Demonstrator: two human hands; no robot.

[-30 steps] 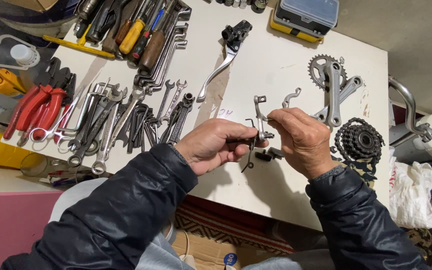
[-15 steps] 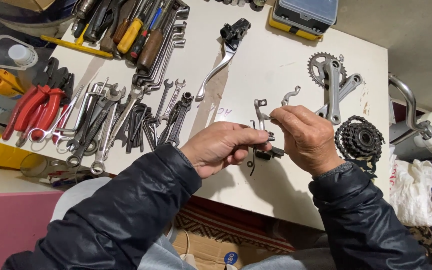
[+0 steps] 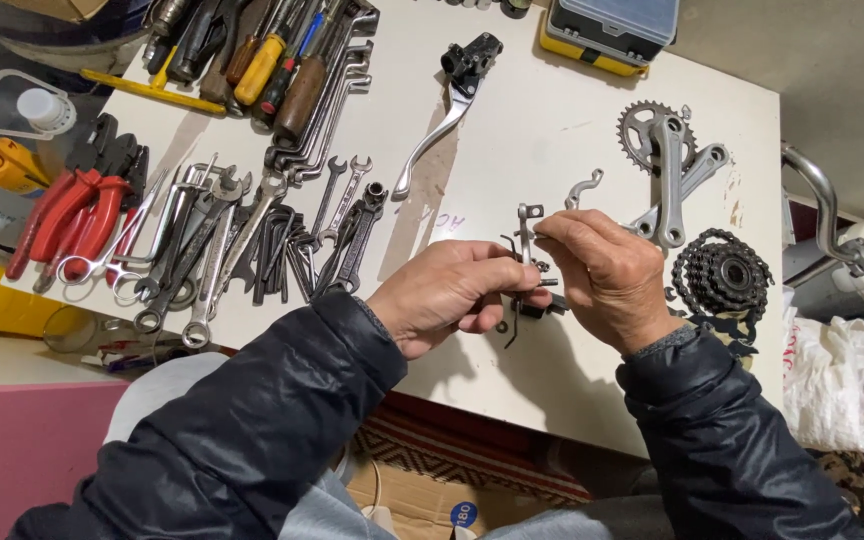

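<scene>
Both hands met over the near middle of the white table [image 3: 552,110], closed on a small metal brake assembly [image 3: 529,262] held just above the tabletop. The left hand [image 3: 449,297] had its fingers curled shut around the lower, darker part of the piece, thumb pressed toward the middle. The right hand [image 3: 607,275] pinched the upper bracket of the same piece between thumb and forefinger, the other fingers folded in. A thin wire spring hung down from the assembly between the two hands; how its small parts joined could not be made out. Just beyond the right hand lay a small curved metal arm [image 3: 584,187], apart from the fingers. To the right sat a chainring with crank arms [image 3: 668,150], and nearer, a dark sprocket cluster [image 3: 723,273], close to the right wrist. Farther off in the middle lay a brake lever [image 3: 447,110]. To the left, a spread of wrenches [image 3: 222,235] covered the table, with red-handled pliers [image 3: 67,215] at the left edge and screwdrivers [image 3: 262,60] at the far left. A tool case [image 3: 607,30] stood at the far edge.
</scene>
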